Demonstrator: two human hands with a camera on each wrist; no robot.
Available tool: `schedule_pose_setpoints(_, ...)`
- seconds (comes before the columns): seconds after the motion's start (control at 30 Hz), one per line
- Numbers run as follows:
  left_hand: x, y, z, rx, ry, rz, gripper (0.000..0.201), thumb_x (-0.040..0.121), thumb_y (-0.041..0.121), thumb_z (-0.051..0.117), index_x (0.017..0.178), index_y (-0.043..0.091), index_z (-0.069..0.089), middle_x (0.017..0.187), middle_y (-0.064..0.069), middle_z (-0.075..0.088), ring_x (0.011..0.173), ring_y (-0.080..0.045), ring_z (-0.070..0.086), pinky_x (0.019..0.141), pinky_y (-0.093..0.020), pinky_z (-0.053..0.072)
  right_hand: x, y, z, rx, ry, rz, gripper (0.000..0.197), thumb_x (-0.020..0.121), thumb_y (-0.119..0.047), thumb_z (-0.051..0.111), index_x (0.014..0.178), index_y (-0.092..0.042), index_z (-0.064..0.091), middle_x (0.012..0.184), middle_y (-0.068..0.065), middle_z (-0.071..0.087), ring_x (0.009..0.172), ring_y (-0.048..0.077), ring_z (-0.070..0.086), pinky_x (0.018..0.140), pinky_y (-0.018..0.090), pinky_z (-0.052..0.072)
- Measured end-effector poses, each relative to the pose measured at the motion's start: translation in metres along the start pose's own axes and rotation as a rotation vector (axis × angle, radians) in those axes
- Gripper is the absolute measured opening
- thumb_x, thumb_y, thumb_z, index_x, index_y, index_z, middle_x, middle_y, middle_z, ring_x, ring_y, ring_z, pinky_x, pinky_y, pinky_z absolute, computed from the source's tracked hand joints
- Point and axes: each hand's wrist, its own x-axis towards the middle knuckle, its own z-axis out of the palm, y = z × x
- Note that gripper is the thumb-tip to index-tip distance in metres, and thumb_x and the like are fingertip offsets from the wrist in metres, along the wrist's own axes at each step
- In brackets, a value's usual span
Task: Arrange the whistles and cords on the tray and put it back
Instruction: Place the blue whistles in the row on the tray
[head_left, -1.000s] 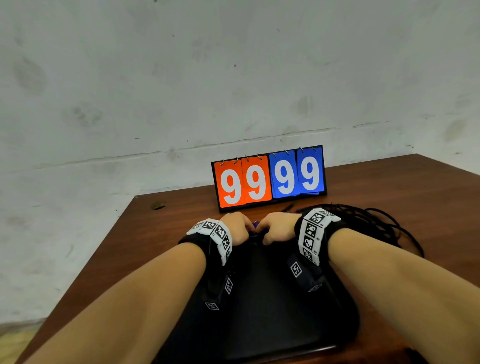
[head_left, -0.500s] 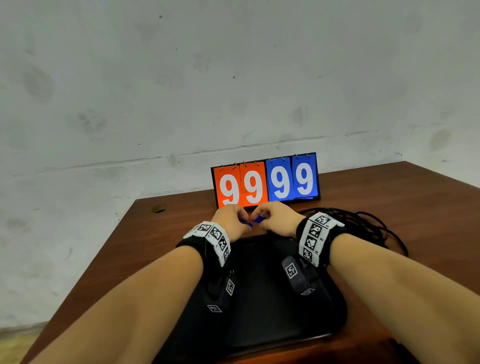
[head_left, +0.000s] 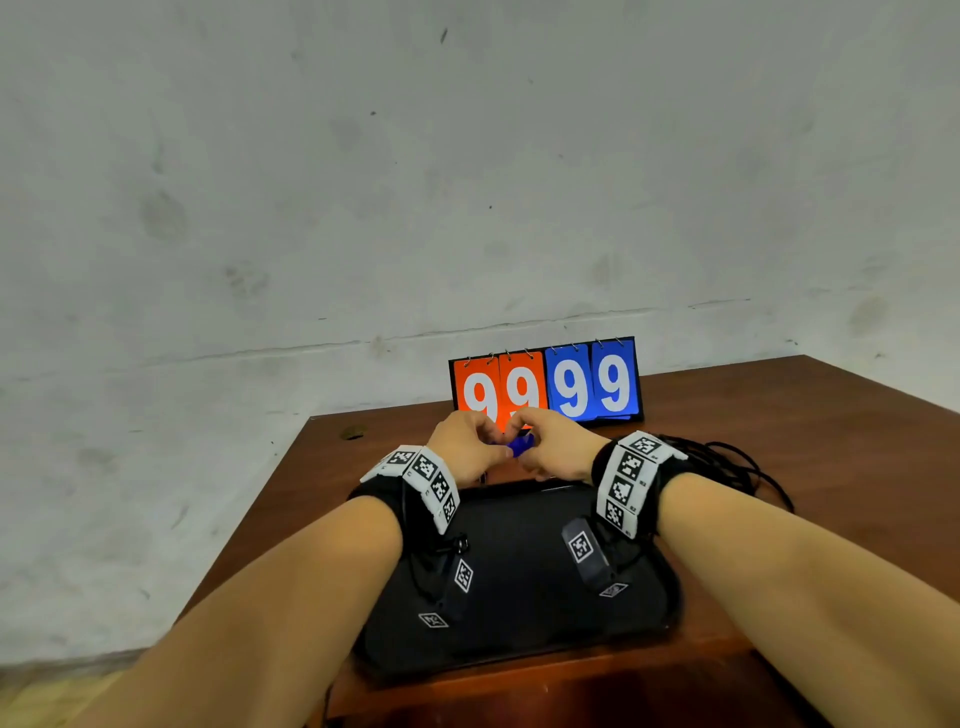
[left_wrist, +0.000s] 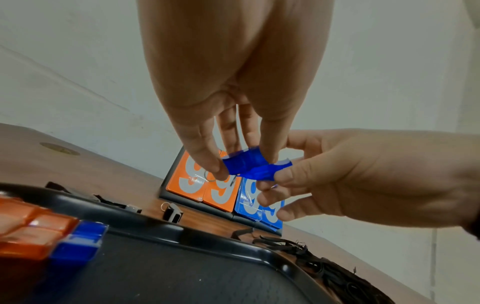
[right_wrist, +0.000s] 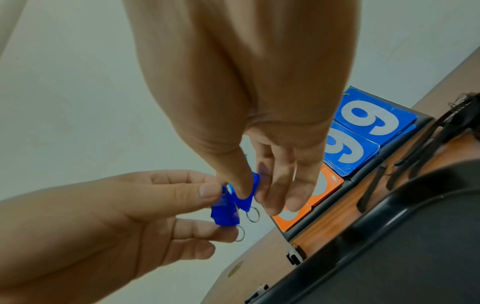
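Both hands are raised above the far edge of the black tray (head_left: 519, 613), in front of the scoreboard. My left hand (head_left: 488, 441) pinches one blue whistle (right_wrist: 224, 211) between thumb and fingers. My right hand (head_left: 525, 440) pinches a second blue whistle (right_wrist: 249, 194) pressed against the first. A small metal ring hangs from each. In the left wrist view, an orange whistle (left_wrist: 31, 232) and a blue whistle (left_wrist: 78, 244) lie on the tray at the lower left. A black whistle (left_wrist: 172, 211) lies on the table beyond the tray rim (left_wrist: 182, 228). Black cords (head_left: 727, 465) are piled to the right.
A flip scoreboard (head_left: 545, 387) reading 99 99 stands at the back of the brown table (head_left: 831, 441), against a grey wall. The table's left edge runs close to the tray. Short black cord pieces (left_wrist: 111, 202) lie just past the tray's far rim.
Both hands have risen from the tray's far edge, bringing the blue whistles up in front of the scoreboard. The tray has not moved.
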Motion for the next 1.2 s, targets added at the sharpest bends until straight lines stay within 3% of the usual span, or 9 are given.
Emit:
schedule_pose_setpoints(0.13,-0.015,0.001,-0.008,-0.043,0.000,-0.014,0.018,0.081,0.025,0.076,0.095,0.019,0.068,0.095,0.000,0.070,0.087,-0.017,0.068,0.084,-0.039,0.059,-0.008,-0.012,0.004,0.048,0.005,0.030,0.019,0.095,-0.007,0.056,0.106,-0.021,0.053,0.097,0.004,0.060,0.079,0.018,0.065,0.069,0.031,0.061)
schedule_pose_setpoints(0.27,-0.027,0.002,-0.016,-0.076,0.007,-0.033,0.026,0.081,0.022,0.077,0.104,0.019,0.065,0.101,-0.002,0.069,0.092,-0.019,0.068,0.087,-0.041,0.058,-0.014,-0.020,0.007,0.128,0.006,0.052,0.015,0.099,-0.015,0.052,0.113,-0.022,0.051,0.094,0.011,0.070,0.076,0.020,0.071,0.074,0.038,0.062)
schedule_pose_setpoints(0.47,-0.040,0.006,-0.027,-0.057,-0.014,-0.052,0.023,0.082,0.022,0.076,0.103,0.015,0.071,0.098,-0.004,0.072,0.090,-0.019,0.070,0.086,-0.039,0.058,-0.021,-0.029,0.009,0.182,-0.015,0.078,0.013,0.099,-0.023,0.054,0.112,-0.023,0.053,0.093,0.015,0.074,0.079,0.025,0.074,0.070,0.033,0.060)
schedule_pose_setpoints(0.67,-0.047,0.007,-0.029,-0.009,0.006,-0.051,0.018,0.083,0.020,0.075,0.099,0.016,0.068,0.102,-0.003,0.069,0.095,-0.018,0.066,0.089,-0.036,0.056,-0.023,-0.029,0.010,0.178,-0.034,0.077,0.026,0.093,-0.014,0.063,0.117,-0.017,0.054,0.093,0.016,0.074,0.080,0.026,0.074,0.073,0.036,0.060)
schedule_pose_setpoints(0.77,-0.049,0.006,-0.029,-0.002,-0.005,-0.043,0.018,0.084,0.022,0.074,0.100,0.016,0.069,0.102,-0.001,0.069,0.094,-0.016,0.065,0.089,-0.034,0.055,-0.024,-0.027,0.012,0.158,-0.020,0.067,0.025,0.093,-0.014,0.064,0.116,-0.014,0.056,0.095,0.014,0.072,0.077,0.023,0.072,0.068,0.031,0.059)
schedule_pose_setpoints(0.93,-0.048,0.002,-0.030,0.062,-0.033,-0.046,0.014,0.086,0.025,0.072,0.099,0.019,0.068,0.100,0.002,0.066,0.090,-0.010,0.061,0.078,-0.024,0.047,-0.025,-0.025,0.011,0.129,0.010,0.064,0.022,0.090,-0.016,0.068,0.110,-0.015,0.059,0.099,0.011,0.070,0.079,0.016,0.071,0.067,0.027,0.059)
schedule_pose_setpoints(1.2,-0.048,-0.010,-0.030,0.059,-0.065,-0.077,0.014,0.084,0.025,0.075,0.095,0.018,0.071,0.097,0.000,0.068,0.091,-0.015,0.064,0.087,-0.032,0.054,-0.017,-0.014,0.020,0.130,0.047,0.056,0.026,0.084,-0.011,0.074,0.107,-0.016,0.062,0.103,0.009,0.065,0.081,0.019,0.070,0.069,0.030,0.061)
